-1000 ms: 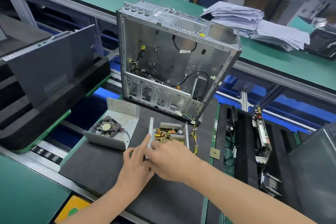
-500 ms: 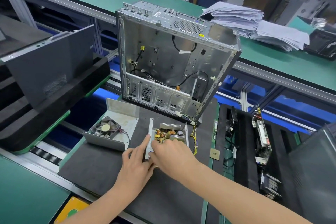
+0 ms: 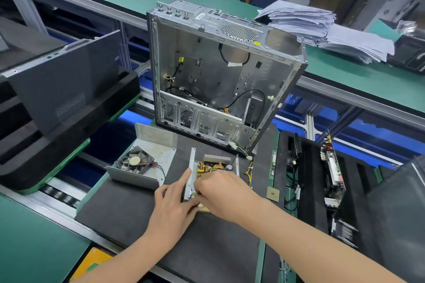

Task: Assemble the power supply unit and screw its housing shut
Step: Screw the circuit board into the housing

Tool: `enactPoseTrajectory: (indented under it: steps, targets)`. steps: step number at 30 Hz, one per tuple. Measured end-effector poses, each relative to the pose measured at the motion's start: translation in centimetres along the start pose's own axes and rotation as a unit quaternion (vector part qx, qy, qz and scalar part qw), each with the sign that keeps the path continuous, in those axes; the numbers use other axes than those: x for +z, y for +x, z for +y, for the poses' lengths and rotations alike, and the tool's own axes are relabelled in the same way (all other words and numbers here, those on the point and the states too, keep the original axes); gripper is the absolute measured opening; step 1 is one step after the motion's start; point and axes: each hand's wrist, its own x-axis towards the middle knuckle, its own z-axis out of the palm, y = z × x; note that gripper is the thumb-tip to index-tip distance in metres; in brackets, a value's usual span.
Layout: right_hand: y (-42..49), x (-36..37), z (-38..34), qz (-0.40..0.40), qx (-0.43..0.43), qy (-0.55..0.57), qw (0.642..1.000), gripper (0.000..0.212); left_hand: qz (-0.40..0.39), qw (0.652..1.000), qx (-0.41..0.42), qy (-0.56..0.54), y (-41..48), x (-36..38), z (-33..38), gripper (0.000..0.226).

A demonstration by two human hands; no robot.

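The open power supply base (image 3: 215, 167), a grey metal tray with a circuit board, coils and heat sinks, lies on the black foam mat (image 3: 128, 211). My left hand (image 3: 174, 204) rests against its left wall, index finger stretched along the rim. My right hand (image 3: 224, 194) covers the near end of the board, fingers curled down onto it; what they pinch is hidden. The housing cover (image 3: 149, 163), a bent metal sheet with a fan (image 3: 135, 161) mounted in it, sits just left of the base. Yellow wires (image 3: 249, 169) trail from the base's right side.
An empty desktop case (image 3: 220, 80) stands upright behind the power supply. A black side panel (image 3: 66, 85) leans at the left. Trays with boards and cables (image 3: 331, 172) lie at the right. A small square chip (image 3: 273, 193) rests near my right forearm. Paper stacks (image 3: 322, 27) sit on the far shelf.
Both hands stay at the near end of the power supply base. My right hand has shifted slightly over the board; the left index finger slid a little further along the left wall.
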Motion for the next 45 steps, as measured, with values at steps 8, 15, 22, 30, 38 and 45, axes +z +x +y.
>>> enactPoseTrajectory:
  steps: [8, 15, 22, 30, 38, 45]
  targets:
    - [0.1, -0.7, -0.1, -0.017, -0.082, -0.023, 0.996, 0.013, 0.013, 1.000, -0.006, -0.021, -0.2, 0.6, -0.2, 0.030]
    - [0.2, -0.9, -0.1, -0.032, -0.099, -0.025, 0.994, 0.026, -0.005, 0.999, -0.022, -0.023, -0.3, 1.3, -0.5, 0.017]
    - [0.2, -0.4, -0.6, -0.006, -0.072, -0.031, 0.997, 0.016, -0.002, 1.000, -0.021, 0.000, 0.0, 0.3, 0.3, 0.015]
    - [0.3, 0.3, -1.0, -0.024, -0.124, -0.053, 0.991, 0.020, -0.036, 0.998, -0.054, 0.010, 0.3, 0.2, 0.8, 0.043]
    - [1.5, 1.6, -2.8, 0.020, 0.100, 0.025, 0.995, 0.015, -0.008, 0.999, -0.028, 0.020, -0.2, 0.8, 0.0, 0.024]
    - [1.1, 0.1, -2.3, 0.009, 0.043, -0.024, 0.999, 0.030, -0.029, 0.998, -0.044, 0.018, -0.1, 0.3, 0.4, 0.029]
